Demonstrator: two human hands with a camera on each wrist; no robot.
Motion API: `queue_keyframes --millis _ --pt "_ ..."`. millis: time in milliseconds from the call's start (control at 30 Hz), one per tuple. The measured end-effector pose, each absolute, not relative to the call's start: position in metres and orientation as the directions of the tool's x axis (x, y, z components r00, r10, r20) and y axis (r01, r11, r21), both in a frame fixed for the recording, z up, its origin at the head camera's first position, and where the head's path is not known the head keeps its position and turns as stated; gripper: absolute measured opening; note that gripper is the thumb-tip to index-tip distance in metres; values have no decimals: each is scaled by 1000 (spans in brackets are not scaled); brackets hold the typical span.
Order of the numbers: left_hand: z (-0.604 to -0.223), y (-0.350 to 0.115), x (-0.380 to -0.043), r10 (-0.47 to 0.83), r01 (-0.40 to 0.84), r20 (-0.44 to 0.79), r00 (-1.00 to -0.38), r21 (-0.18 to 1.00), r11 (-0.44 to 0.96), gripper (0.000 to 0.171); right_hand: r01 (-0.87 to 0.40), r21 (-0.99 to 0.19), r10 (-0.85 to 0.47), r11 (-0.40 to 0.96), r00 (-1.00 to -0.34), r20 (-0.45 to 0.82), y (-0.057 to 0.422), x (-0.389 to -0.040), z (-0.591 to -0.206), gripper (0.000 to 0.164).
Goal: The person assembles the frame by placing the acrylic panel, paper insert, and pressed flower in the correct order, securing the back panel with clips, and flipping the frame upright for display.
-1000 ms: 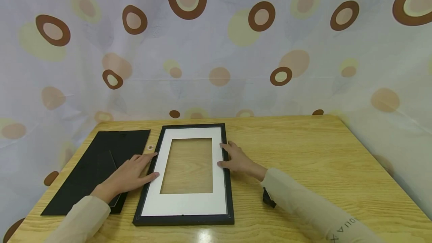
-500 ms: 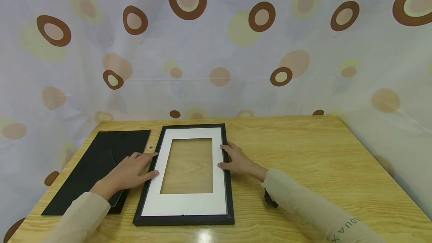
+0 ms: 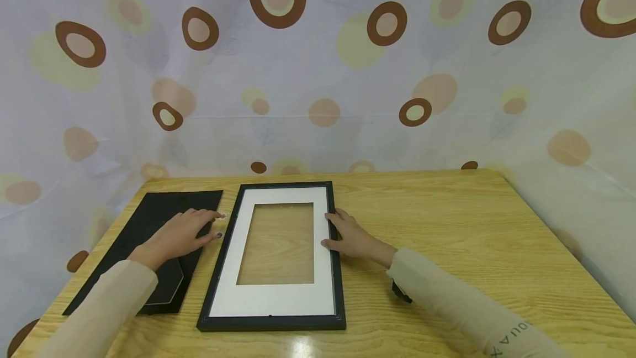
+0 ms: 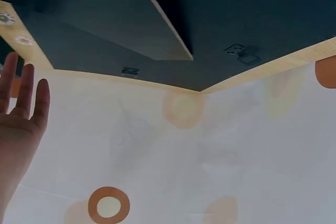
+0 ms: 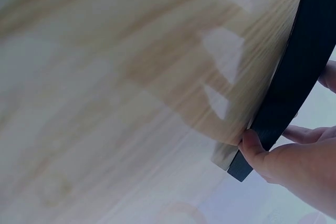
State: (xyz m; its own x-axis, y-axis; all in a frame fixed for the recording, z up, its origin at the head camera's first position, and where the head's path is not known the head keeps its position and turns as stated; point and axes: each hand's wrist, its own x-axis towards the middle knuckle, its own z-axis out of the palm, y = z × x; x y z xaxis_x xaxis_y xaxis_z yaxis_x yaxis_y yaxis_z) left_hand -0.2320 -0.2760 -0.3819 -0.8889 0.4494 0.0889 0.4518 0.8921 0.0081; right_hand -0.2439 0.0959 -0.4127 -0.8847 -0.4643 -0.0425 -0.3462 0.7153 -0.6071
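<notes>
A black picture frame (image 3: 270,323) with a white mat (image 3: 283,299) lies flat on the table, wood showing through the window. My right hand (image 3: 355,239) grips its right side; in the right wrist view, the fingers hold both faces of the black edge (image 5: 294,66). To the left lies a black backing board (image 3: 166,209) with its stand leg (image 3: 166,283) uppermost. Above that board's right edge hovers my left hand (image 3: 179,235), fingers extended, apart from the frame. Small flower-like spots (image 4: 23,40) show on the table near its fingertips.
The wooden table (image 3: 427,209) extends to the right of the frame. A patterned curtain (image 3: 323,70) hangs along the back and sides. Small metal fittings (image 4: 247,55) sit on the backing board near its edges.
My left hand has come off the frame's left side and shifted left and slightly back, above the backing board. The right hand and the picture frame stay in place.
</notes>
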Motion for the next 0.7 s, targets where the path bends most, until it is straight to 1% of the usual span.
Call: queue_keyframes --millis 133,300,500,700 --pt "-384 -279 -239 459 462 101 -883 3 887 33 -351 -597 -462 721 -886 -38 96 -244 -412 63" --pt "-390 -282 -247 442 446 81 -893 43 894 24 -347 -586 -458 733 -888 -47 95 -244 -412 62" --pt "-398 -284 -253 432 436 56 -900 139 889 18 -351 -584 -466 732 -883 -53 95 -245 -412 62" --pt "-402 -282 -258 460 467 81 -884 194 863 17 -346 -591 -464 729 -884 -55 95 -245 -414 61"
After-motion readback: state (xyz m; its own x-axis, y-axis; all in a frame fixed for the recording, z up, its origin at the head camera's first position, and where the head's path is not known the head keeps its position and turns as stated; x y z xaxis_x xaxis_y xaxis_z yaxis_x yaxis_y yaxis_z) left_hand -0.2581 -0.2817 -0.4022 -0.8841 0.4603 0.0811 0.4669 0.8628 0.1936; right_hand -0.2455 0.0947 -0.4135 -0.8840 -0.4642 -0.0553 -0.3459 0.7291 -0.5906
